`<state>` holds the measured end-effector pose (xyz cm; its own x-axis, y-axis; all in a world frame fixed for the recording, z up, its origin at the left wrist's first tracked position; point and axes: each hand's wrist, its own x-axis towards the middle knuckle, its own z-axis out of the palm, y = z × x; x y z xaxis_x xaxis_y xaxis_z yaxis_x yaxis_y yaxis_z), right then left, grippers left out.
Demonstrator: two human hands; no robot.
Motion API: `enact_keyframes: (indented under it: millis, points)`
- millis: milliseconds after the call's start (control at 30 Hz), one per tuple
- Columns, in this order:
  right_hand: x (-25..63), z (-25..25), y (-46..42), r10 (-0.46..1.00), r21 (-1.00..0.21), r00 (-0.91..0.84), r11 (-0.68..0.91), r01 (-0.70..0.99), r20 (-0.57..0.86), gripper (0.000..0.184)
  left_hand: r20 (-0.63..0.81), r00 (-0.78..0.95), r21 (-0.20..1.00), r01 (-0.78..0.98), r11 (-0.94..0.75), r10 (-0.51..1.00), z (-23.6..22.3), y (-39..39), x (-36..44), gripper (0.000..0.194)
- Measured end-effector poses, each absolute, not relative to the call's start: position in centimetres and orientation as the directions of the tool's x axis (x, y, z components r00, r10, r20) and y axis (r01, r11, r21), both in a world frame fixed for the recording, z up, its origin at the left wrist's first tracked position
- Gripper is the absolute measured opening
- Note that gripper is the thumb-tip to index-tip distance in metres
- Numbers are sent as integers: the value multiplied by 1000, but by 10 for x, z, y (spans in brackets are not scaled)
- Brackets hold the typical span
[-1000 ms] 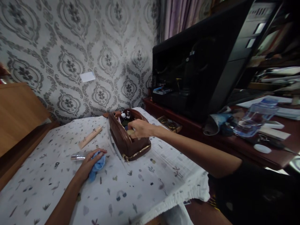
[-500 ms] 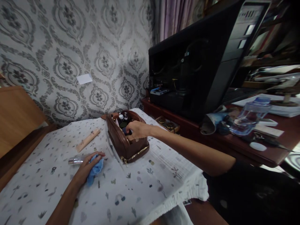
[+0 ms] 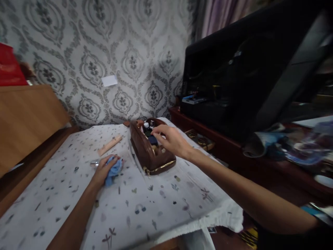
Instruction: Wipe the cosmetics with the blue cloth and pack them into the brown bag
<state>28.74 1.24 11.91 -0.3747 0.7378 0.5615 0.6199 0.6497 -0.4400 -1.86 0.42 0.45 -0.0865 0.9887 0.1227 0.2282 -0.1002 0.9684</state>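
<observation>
Right hand [image 3: 173, 139] is hovering over the open brown bag [image 3: 142, 147]; fingers half-curled, thumb slightly apart, nothing visibly gripped. White-capped bottle [image 3: 146, 125] is sitting inside, just beyond them. Left hand [image 3: 104, 168] is gripping blue cloth [image 3: 114, 169]; silver tube [image 3: 94, 163] is lying just beside those fingers.

Hands [image 3: 104, 170] apart, right arm [image 3: 241, 185] stretched forward

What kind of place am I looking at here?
Probably a room in someone's home: ornate patterned wallpaper, a purple curtain, and a white printed cloth under the brown bag. Which room, I can't tell.
</observation>
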Motion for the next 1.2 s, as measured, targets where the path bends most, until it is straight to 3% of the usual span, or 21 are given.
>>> enact_keyframes:
  millis: [67,167,300,433,533,767,967,1200]
  points:
    - [278,113,-1,654,-446,-338,729,519,677,21,213,-290,968,189,-163,933,6,11,-33,50]
    - [256,97,-16,557,-448,-377,826,342,740,18,374,-535,922,303,-242,758,2,21,-67,39]
    - [226,76,-23,469,-386,-536,883,268,702,16,442,-636,877,454,-157,632,-9,26,-105,29]
    - [230,75,-12,428,-250,-435,877,409,792,20,445,-607,857,501,-117,658,-15,26,-109,27]
    - [256,84,2,448,-207,-325,797,567,833,30,512,-504,766,634,-105,696,-14,24,-100,30]
    - [294,85,17,620,-117,-547,714,690,563,45,525,-265,550,831,-85,809,-15,20,-86,38]
    - [288,78,16,638,12,-660,716,698,397,43,519,-202,527,841,-124,831,-14,19,-83,41]
    - [288,81,18,676,-61,-617,692,719,403,35,496,-204,539,835,-115,844,-15,21,-84,41]
